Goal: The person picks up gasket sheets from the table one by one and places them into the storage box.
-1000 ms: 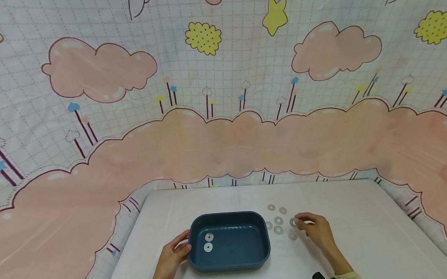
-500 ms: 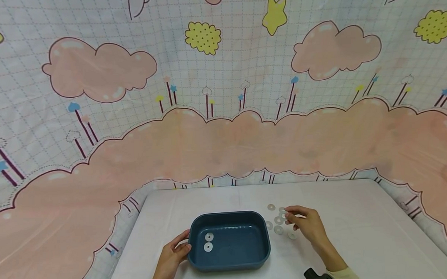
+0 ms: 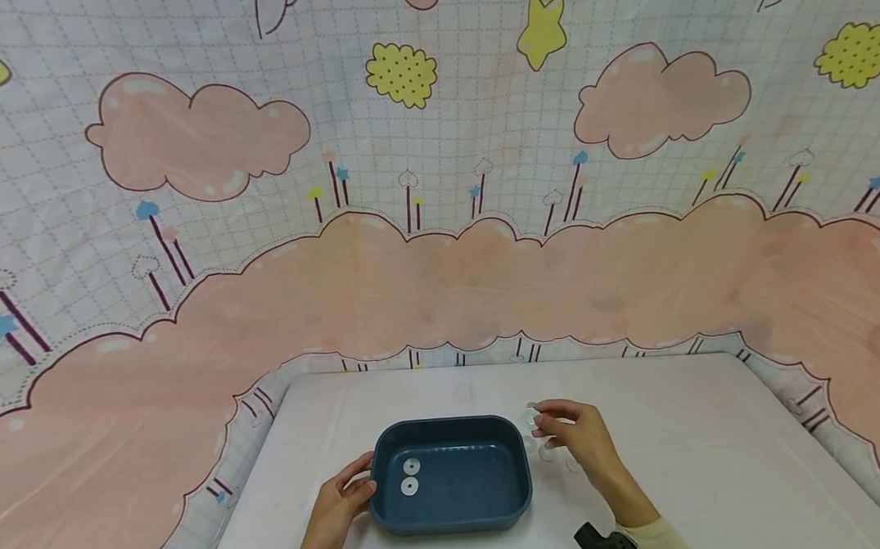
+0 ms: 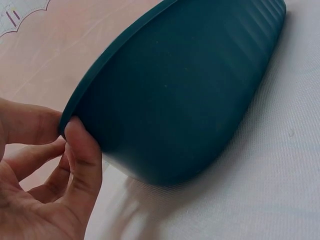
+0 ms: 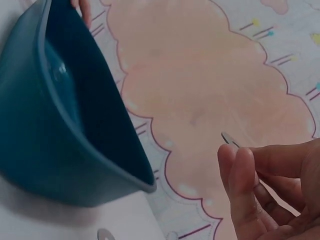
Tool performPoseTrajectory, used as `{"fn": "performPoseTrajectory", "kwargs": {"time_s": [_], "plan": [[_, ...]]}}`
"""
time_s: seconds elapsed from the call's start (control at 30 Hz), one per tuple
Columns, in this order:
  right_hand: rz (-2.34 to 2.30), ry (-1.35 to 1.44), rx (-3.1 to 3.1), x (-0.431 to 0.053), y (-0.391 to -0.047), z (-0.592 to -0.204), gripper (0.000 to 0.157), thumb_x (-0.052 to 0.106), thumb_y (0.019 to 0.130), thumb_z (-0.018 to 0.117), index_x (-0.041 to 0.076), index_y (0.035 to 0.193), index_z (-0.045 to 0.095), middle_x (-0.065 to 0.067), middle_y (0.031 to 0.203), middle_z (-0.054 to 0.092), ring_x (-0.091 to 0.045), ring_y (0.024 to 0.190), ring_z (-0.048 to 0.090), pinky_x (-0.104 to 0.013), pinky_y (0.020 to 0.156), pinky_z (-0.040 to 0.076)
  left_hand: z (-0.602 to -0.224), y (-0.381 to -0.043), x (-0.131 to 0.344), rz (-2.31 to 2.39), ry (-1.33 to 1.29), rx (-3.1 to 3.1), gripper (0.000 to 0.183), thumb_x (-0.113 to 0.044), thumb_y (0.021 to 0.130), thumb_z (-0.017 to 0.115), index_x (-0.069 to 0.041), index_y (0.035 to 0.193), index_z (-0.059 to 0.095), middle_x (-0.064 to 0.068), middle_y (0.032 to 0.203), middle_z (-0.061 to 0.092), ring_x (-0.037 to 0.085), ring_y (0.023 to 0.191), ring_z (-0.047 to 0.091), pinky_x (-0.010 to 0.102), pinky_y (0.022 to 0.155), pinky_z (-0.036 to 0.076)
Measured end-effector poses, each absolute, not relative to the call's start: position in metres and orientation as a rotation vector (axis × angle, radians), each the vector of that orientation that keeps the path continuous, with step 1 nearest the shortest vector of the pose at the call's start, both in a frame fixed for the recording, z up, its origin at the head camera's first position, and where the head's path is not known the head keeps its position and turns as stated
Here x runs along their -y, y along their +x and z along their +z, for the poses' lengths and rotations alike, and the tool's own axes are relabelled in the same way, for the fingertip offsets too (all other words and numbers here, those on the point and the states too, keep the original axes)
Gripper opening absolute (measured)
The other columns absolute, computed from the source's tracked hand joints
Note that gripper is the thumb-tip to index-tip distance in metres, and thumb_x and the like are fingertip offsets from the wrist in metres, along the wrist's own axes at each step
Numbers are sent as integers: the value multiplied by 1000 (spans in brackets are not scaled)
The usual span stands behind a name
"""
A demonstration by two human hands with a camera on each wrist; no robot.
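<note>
A dark blue rectangular tub stands on the white table, with two flat metal washers lying inside at its left. My left hand pinches the tub's left rim between thumb and fingers, as the left wrist view shows up close. Above the table, just right of the tub, my right hand pinches a washer between thumb and fingertips. The right wrist view shows that washer edge-on. Several more washers lie beneath and beside the right hand, partly hidden by it.
The white tabletop extends to both sides of the tub. Behind it hangs a patterned cloth with clouds and stars. A black device sits on the right wrist.
My right hand has lifted a washer from the right side of the group and carried it left, toward the tub. The left hand and the tub have stayed in place.
</note>
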State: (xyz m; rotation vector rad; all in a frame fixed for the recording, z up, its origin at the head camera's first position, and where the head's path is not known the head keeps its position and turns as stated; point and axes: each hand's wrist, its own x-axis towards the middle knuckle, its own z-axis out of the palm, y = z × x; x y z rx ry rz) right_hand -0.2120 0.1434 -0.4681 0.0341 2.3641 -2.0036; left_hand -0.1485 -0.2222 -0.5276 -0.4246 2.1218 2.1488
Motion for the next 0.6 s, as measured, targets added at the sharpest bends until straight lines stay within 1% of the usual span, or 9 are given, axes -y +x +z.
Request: {"fn": "performPoseTrajectory", "kwargs": {"time_s": [0.13,0.23,0.37,0.6], "plan": [[-2038,-36,-2278,-134,-213,-466,26,6,90,67,-3,114,68,-14,100,71,-22,79,74,-26,67,59,-528,-149,223,2150,-424,-2121,53,0,94,59,0,145,46,22,139,48,19,103,61,31,81,56],[-2060,-103,-2198,-128,-215,-463,31,6,89,69,-8,117,65,-13,96,71,-20,77,73,-26,69,59,-528,-148,223,2143,-423,-2127,53,-1,94,60,-1,145,46,22,139,48,19,103,61,32,82,56],[-2072,-160,-2116,-120,-215,-461,37,7,89,69,-11,120,61,-12,93,71,-18,77,73,-24,70,59,-528,-148,222,2132,-426,-2133,52,-1,94,60,-1,144,46,21,137,48,19,103,62,32,83,57],[-2095,-190,-2050,-104,-217,-458,35,4,89,68,-12,120,61,-9,91,72,-15,75,73,-23,71,58,-527,-149,222,2136,-423,-2136,52,-1,93,61,-1,144,48,20,137,49,19,101,62,30,81,56]]}}
